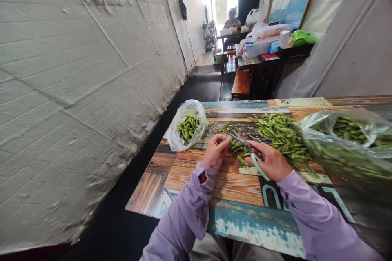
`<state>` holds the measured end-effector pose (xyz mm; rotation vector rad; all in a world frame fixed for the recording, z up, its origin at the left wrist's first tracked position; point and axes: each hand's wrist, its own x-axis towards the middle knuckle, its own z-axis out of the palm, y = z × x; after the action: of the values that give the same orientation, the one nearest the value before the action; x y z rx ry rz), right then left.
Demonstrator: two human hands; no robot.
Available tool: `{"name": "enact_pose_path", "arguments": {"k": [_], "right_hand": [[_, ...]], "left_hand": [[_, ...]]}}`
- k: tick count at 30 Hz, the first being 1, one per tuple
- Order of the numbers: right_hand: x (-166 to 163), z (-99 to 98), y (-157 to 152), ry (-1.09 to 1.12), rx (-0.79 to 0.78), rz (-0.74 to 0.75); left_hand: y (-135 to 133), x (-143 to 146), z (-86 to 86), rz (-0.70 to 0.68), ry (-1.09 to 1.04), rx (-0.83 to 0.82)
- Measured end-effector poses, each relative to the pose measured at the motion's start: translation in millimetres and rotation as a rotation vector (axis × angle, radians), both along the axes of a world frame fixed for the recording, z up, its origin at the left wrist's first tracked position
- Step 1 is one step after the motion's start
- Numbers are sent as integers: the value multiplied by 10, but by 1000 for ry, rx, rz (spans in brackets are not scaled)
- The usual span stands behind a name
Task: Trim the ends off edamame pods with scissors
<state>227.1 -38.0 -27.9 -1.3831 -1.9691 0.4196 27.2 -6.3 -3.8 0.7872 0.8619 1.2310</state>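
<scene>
In my right hand (271, 161) is a pair of scissors (259, 166) with pale green handles, its blades pointing left and slightly apart. My left hand (215, 153) is closed in a pinch on a green soybean pod (219, 140), mostly covered by the fingers, close to the blade tips. Loose pods (237, 147) lie on the table between and behind both hands. A larger heap of soybean pods (280, 132) spreads beyond my right hand. Small trimmed bits (228, 127) are scattered behind the scissors' tips.
An open clear plastic bag (200, 110) with pods stands at the table's left; a bigger plastic bag (324, 134) of pods is at the right. The patchwork wood-pattern table (180, 173) adjoins a white brick wall (76, 89). Farther back are a loaded table (249, 63), bench (241, 82) and seated person (232, 22).
</scene>
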Motion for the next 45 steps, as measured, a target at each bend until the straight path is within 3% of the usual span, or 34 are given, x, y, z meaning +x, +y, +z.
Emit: {"name": "enact_pose_path", "arguments": {"k": [14, 22, 37, 41, 45], "right_hand": [[-65, -16, -26, -21, 38, 113], [-52, -6, -22, -12, 53, 82], [-26, -18, -11, -28, 70, 102], [-2, 14, 0, -11, 57, 2], [47, 68, 17, 62, 41, -125]], "left_hand": [[-29, 57, -15, -64, -295, -44], [-73, 85, 16, -138, -223, -71], [-10, 23, 13, 27, -66, -61], [40, -34, 11, 41, -81, -113], [69, -71, 14, -36, -150, -122]]}}
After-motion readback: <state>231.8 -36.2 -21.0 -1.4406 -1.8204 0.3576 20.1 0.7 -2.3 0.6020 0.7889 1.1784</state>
